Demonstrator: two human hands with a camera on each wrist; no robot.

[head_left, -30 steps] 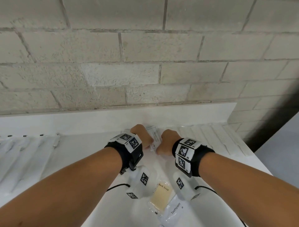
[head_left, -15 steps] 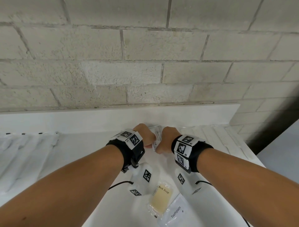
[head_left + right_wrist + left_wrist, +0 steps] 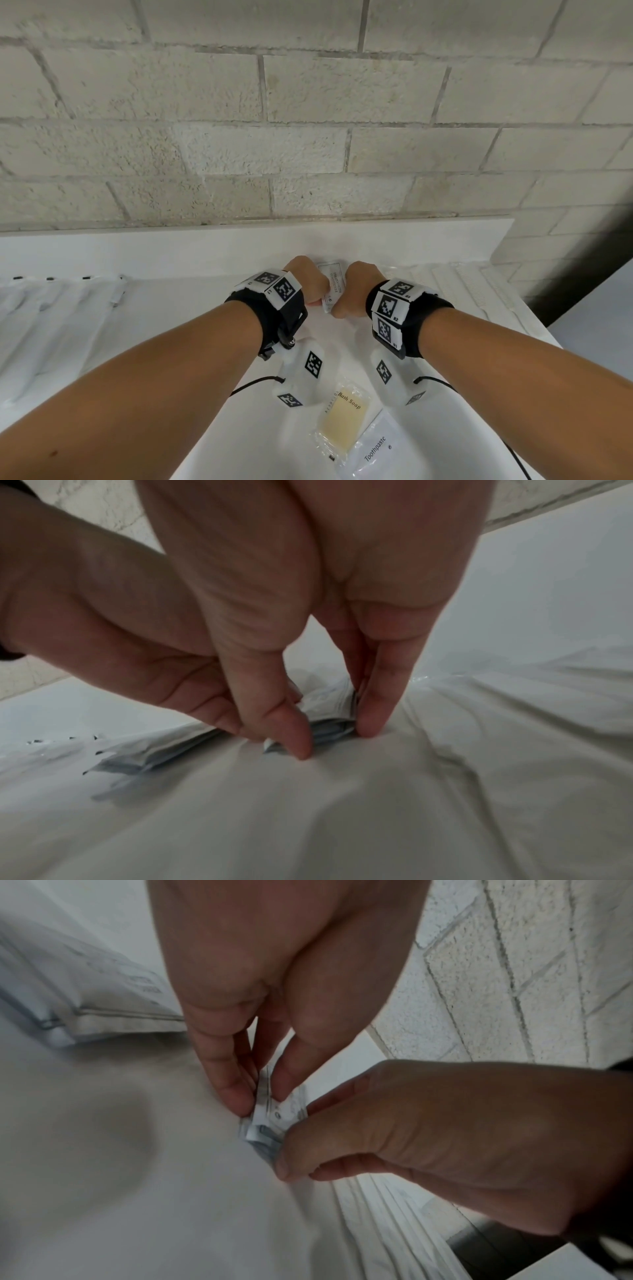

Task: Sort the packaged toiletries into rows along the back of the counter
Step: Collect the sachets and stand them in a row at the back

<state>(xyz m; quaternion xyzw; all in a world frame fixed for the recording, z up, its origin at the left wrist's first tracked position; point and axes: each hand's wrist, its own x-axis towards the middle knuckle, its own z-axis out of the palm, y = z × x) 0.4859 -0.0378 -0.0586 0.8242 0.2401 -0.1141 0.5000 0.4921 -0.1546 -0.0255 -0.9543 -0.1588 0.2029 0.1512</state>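
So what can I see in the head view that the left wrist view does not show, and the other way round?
Only the head view shows the Bath Soap bar and the Toothpaste sachet near the front, and the label face of the stacked sachets. Only the left wrist view shows the stack's layered edges and the fingers pinching them. Both show the left hand and right hand holding that stack by the block wall.

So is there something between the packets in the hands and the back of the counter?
Nothing visible. Both the left hand and the right hand pinch the small stack of packets, already near the back edge of the counter. The strip behind it looks bare, though the hands hide part of it.
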